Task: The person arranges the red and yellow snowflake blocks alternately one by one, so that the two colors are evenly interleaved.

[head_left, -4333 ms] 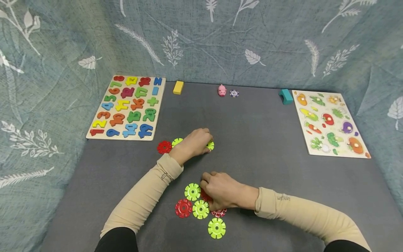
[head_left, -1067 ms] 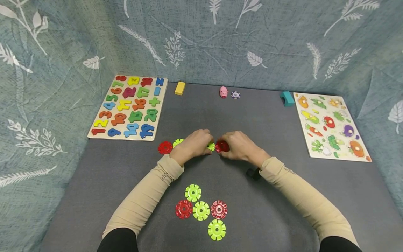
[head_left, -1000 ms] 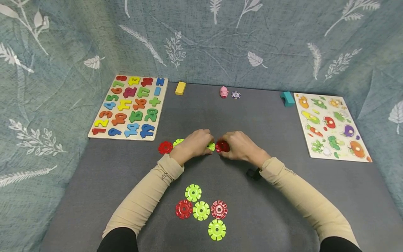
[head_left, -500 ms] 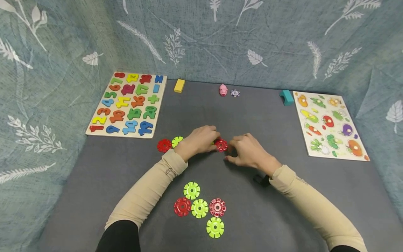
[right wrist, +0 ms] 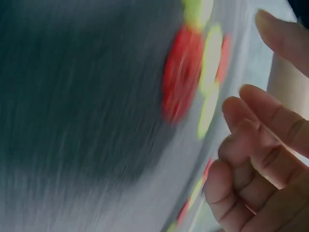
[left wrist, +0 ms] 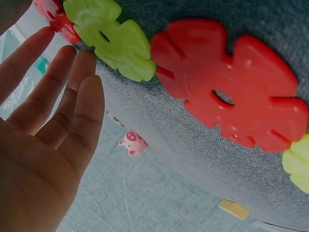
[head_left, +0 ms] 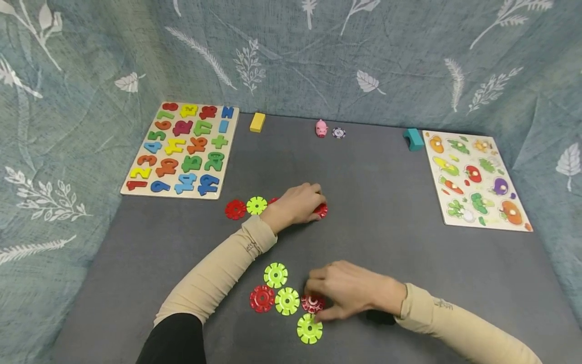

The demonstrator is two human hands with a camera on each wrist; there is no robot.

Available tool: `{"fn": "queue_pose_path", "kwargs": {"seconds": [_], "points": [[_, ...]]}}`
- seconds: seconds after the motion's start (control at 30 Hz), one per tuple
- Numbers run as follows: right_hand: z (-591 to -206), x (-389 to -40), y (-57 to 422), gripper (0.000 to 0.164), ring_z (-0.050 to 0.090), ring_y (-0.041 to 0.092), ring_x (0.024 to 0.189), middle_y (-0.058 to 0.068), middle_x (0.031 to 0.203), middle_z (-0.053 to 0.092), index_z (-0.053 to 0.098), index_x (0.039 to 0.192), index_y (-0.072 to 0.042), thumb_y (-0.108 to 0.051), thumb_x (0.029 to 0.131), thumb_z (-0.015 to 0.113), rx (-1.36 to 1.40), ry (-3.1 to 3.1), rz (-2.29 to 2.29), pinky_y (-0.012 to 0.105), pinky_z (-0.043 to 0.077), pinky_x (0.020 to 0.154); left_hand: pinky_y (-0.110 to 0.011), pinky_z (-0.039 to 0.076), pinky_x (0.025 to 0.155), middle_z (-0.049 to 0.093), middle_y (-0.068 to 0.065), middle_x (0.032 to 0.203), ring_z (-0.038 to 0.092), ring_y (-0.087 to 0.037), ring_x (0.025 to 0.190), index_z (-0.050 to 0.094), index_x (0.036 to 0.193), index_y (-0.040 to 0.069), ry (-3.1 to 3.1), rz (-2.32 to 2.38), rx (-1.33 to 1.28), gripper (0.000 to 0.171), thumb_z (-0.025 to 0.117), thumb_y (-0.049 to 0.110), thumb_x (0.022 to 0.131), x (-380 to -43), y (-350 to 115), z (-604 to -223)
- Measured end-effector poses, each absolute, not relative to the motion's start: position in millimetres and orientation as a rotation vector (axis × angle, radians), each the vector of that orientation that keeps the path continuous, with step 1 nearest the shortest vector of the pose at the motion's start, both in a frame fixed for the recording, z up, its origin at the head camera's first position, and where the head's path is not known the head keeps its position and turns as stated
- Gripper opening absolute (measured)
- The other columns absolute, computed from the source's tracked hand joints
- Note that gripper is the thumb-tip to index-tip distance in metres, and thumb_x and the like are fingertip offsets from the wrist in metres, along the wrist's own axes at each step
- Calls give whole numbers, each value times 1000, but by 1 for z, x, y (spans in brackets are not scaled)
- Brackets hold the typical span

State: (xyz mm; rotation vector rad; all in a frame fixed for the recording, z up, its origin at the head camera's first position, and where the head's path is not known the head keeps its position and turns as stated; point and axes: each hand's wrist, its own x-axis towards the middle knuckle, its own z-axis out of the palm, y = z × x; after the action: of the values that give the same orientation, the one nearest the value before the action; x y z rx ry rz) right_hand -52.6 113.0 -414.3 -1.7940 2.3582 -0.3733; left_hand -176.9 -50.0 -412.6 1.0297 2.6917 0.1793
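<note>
Notched plastic discs lie in a row and in a loose cluster. In the head view my left hand (head_left: 297, 203) rests over the row, its fingertips at the red end disc (head_left: 321, 210). The left wrist view shows its fingers fairly straight, beside a yellow-green disc (left wrist: 106, 36) and a larger-looking red disc (left wrist: 227, 92). Further left in the row are a yellow-green disc (head_left: 256, 206) and a red disc (head_left: 235, 209). My right hand (head_left: 350, 288), fingers spread and holding nothing, is over the cluster's shiny red disc (head_left: 312, 303), thumb overlapping a yellow-green disc (head_left: 309, 329).
Other cluster discs are a red disc (head_left: 261, 299) and yellow-green discs (head_left: 275, 275). A number board (head_left: 179, 151) is at left, a vegetable board (head_left: 477, 182) at right. Along the back stand a yellow block (head_left: 257, 123), toy pig (head_left: 321, 128), poker chip (head_left: 338, 133) and teal block (head_left: 413, 139).
The right hand carried a red disc from the cluster to the row's right end, let go, and came back to the cluster. The left hand shifted right onto that disc.
</note>
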Motion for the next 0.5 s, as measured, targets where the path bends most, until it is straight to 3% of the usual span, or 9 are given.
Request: {"fn": "queue_pose_path", "kwargs": {"seconds": [0.2, 0.3, 0.5], "points": [[-416, -24, 104, 43, 57, 2, 79, -10, 98, 58, 64, 103, -24, -55, 74, 72, -2071, 2240, -98, 22, 51, 74, -39, 51, 89, 60, -9, 116, 57, -24, 101, 68, 120, 13, 2671, 191, 1012, 34, 69, 27, 90, -175, -49, -414], [-418, -16, 101, 46, 57, 5, 80, -10, 103, 58, 63, 103, -27, -56, 68, 73, -2157, 2225, 34, 22, 49, 67, -38, 51, 88, 60, -9, 114, 56, -24, 101, 67, 121, 13, 2670, 188, 997, 35, 69, 28, 90, -175, -49, -414], [-421, -9, 96, 31, 54, 7, 71, -9, 94, 55, 60, 92, -27, -42, 67, 70, -2253, 2260, 107, 22, 45, 52, -39, 51, 88, 60, -9, 114, 57, -24, 102, 67, 121, 14, 2680, 198, 995, 36, 70, 29, 89, -177, -49, -412]]}}
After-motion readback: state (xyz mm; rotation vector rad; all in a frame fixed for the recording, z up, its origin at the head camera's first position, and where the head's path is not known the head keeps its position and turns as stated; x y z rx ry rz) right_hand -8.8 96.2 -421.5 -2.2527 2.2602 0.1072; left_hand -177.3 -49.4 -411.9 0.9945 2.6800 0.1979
